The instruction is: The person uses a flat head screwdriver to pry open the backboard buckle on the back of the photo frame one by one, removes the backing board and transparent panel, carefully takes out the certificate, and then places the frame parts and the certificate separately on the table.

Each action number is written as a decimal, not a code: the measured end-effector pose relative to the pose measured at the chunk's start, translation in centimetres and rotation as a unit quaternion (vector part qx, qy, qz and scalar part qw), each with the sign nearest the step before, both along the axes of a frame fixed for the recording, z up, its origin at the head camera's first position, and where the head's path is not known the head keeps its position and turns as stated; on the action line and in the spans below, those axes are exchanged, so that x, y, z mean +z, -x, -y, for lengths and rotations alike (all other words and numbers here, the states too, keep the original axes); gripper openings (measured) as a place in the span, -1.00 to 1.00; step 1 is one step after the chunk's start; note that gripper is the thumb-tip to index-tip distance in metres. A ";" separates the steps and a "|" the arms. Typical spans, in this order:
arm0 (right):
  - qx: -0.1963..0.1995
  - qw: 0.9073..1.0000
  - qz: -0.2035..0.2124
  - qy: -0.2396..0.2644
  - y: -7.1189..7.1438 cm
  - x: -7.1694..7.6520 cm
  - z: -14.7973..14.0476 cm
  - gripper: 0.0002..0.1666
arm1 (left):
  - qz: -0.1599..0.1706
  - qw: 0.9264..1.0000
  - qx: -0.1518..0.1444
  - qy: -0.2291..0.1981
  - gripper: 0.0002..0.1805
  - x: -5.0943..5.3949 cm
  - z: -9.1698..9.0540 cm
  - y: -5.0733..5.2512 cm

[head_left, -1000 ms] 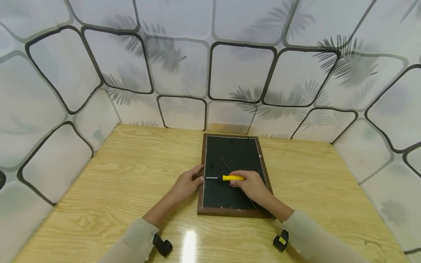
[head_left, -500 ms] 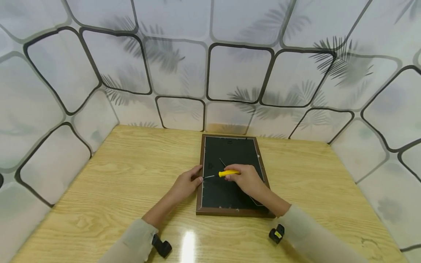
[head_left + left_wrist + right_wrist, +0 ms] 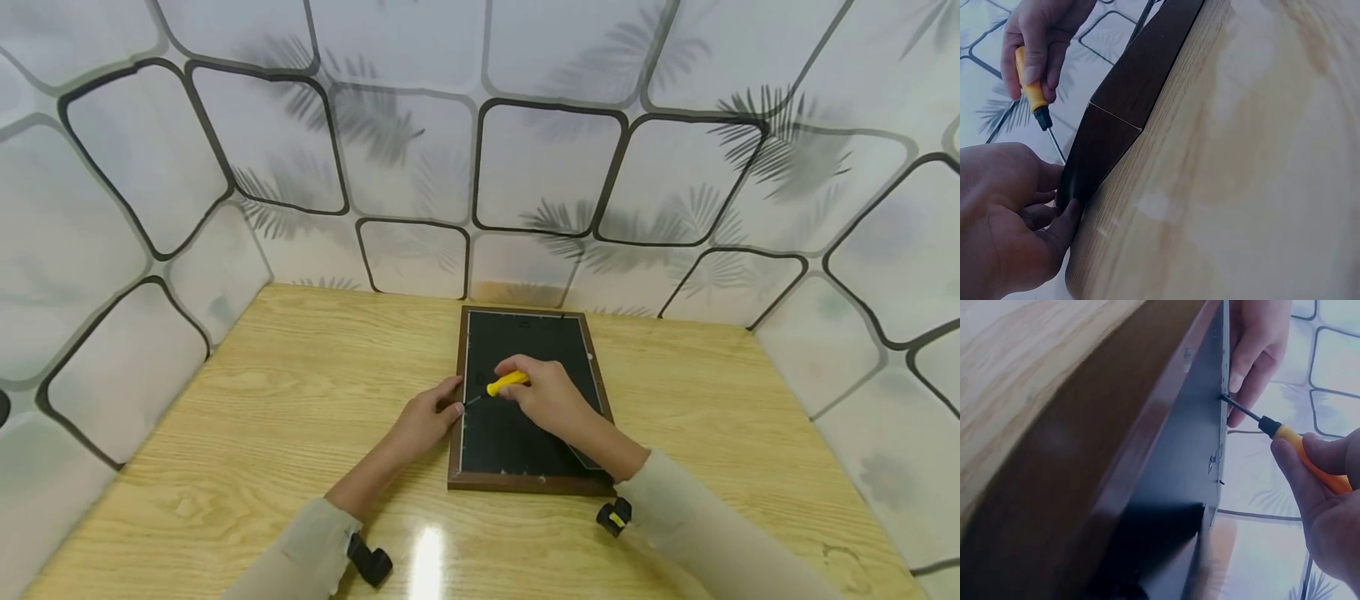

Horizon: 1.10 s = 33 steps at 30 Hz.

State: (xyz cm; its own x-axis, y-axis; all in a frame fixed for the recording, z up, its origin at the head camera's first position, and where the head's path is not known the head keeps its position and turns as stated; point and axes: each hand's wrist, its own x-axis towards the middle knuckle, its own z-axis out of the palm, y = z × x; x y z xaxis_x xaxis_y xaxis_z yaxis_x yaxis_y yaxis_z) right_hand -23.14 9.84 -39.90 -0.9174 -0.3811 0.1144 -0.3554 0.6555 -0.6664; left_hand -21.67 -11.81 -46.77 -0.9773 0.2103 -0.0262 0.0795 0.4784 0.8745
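Head view is showing the yellow screwdriver (image 3: 508,382) at a new slant: a second ago its handle was pointing to 3 o'clock from the tip, and now it is pointing to about 2 o'clock, while the tip is staying at the 9 o'clock edge of the brown-rimmed frame (image 3: 495,482). The right hand (image 3: 551,400) is sitting further towards 10 o'clock than before, its black wrist camera (image 3: 615,517) shifting the same way, and it is now covering the upper end of a thin line that was showing on the black backing (image 3: 498,442). The left hand (image 3: 422,423) is keeping its place. The frame is lying flat, backing uppermost, on the wood-grain table (image 3: 300,375), with the left hand at its 9 o'clock side and the right hand over its middle, roughly at 3 o'clock from the left. The left hand is gripping the rim, its fingers bending against the dark outer side and its thumb resting at the upper edge. The right hand is closing thumb and fingers around the screwdriver's handle in a pinch. Right wrist view is showing the metal shaft (image 3: 1244,409) reaching the backing's edge just beside the left thumb.
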 end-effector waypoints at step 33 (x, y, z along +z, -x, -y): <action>0.054 0.997 -0.039 -0.046 1.3 1.9 3.7 -0.73 | 0.012 1.000 -0.001 -0.020 -0.45 0.0 0.0 0.0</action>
State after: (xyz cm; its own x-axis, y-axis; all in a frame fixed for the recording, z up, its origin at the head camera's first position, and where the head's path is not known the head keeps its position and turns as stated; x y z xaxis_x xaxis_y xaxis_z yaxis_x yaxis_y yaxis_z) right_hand -24.39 6.09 -38.03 -0.8603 -0.4889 0.1442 -0.4756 0.6680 -0.5724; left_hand -21.62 -11.79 -46.75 -0.9759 0.2141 -0.0421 0.0587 0.4436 0.8943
